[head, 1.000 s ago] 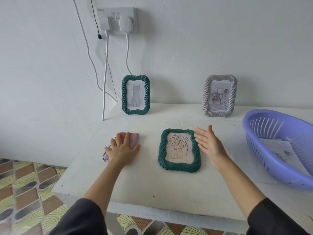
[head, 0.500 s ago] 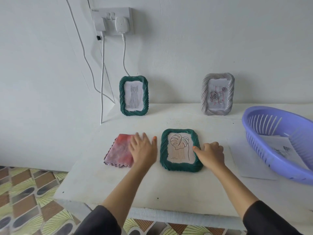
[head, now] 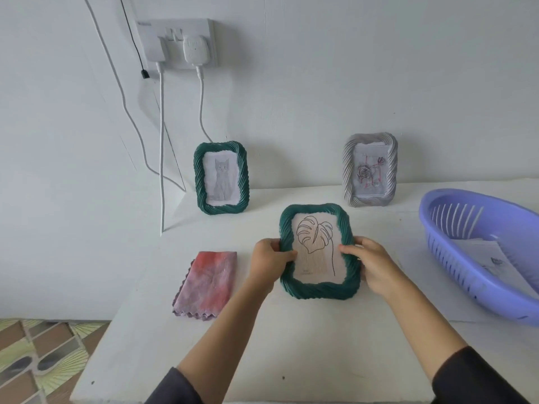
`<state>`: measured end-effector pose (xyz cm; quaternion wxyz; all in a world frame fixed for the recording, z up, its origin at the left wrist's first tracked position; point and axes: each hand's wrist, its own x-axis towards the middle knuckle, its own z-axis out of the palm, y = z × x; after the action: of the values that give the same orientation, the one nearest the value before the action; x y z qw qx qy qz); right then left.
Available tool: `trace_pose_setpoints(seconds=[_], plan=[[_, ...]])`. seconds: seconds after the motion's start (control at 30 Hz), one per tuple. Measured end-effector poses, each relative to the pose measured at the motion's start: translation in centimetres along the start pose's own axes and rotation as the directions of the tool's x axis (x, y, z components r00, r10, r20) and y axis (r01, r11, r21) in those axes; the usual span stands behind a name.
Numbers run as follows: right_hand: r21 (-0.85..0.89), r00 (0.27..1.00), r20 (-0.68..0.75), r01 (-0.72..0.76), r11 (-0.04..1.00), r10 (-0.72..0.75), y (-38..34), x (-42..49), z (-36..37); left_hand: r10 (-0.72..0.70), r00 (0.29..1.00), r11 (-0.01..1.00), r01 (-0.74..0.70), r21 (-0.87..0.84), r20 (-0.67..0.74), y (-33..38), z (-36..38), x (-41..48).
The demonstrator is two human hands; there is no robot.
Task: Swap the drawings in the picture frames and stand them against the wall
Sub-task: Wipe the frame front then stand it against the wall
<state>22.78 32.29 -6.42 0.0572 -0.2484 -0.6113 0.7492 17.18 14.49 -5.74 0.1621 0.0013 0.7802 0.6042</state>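
A green rope-edged frame with a leaf drawing [head: 318,290] is raised off the white table, tilted toward me. My left hand [head: 269,262] grips its left edge, thumb on the front. My right hand [head: 372,265] grips its right edge the same way. A second green frame with a cat drawing [head: 221,178] stands against the wall at the back left. A grey frame with a rose drawing [head: 369,170] stands against the wall at the back right.
A folded pink-purple cloth [head: 205,284] lies on the table [head: 291,360] left of my hands. A purple plastic basket [head: 478,252] with paper sheets inside sits at the right. White cables [head: 161,147] hang from a wall socket [head: 178,42]. Patterned floor shows at the lower left.
My left hand left the cloth and moved right to the leaf frame. Both hands took hold of the frame's sides and lifted it from lying flat on the table.
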Motion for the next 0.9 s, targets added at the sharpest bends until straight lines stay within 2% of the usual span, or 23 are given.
trace_pose_setpoints(seconds=[0.13,0.27,0.5,0.7,0.9], plan=[[0.022,0.983,0.185,-0.024,0.999,0.020,-2.4,2.9,0.4,0.058,0.998,0.991,-0.054,-0.126,0.026,3.4,-0.8,2.9],[0.053,0.961,0.275,0.015,0.998,-0.029,-5.6,6.9,1.5,0.078,0.996,0.983,-0.071,-0.170,0.037,5.9,-1.0,6.7],[-0.025,0.964,0.237,0.125,0.992,-0.116,-9.5,14.5,5.0,0.130,0.991,0.972,-0.125,-0.199,0.011,7.7,-1.3,14.2],[-0.103,0.970,0.217,0.134,0.986,-0.109,-9.3,19.7,6.4,0.109,0.992,0.978,-0.117,-0.170,-0.056,6.9,-0.7,19.0],[-0.089,0.963,0.249,0.133,0.987,-0.107,-8.2,22.2,6.3,0.125,0.990,0.977,-0.134,-0.168,-0.062,5.4,-0.2,20.5]])
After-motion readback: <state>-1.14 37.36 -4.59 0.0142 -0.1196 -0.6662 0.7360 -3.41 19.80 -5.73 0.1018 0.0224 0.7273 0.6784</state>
